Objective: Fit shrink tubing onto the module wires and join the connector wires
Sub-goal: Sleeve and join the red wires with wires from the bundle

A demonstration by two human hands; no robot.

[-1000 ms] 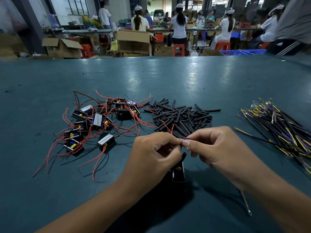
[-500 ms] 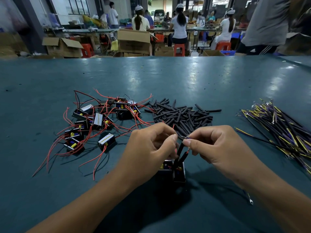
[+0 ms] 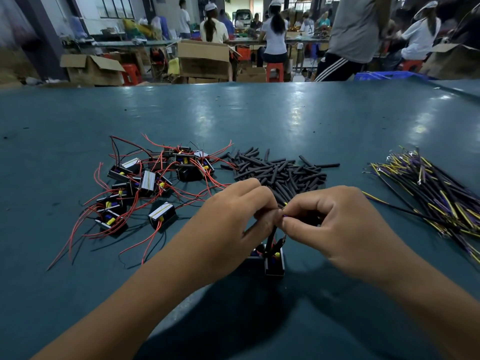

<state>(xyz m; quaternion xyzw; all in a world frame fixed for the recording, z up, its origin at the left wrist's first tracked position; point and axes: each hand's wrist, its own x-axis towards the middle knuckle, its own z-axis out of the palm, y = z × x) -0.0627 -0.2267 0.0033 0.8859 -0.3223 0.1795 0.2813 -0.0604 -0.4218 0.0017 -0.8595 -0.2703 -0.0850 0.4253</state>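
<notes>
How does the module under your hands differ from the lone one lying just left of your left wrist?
The module under the hands has black tubing on its wires, which rise into both hands' grip; the lone module has bare red wires trailing loose on the table. The first shows its open side with yellow parts; the lone one shows a white face with a yellow stripe. Both are small black boxes.

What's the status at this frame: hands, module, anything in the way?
Left hand and right hand both pinching wire ends together. Module resting on table beneath them, black tubing on its leads. Nothing in the way.
</notes>
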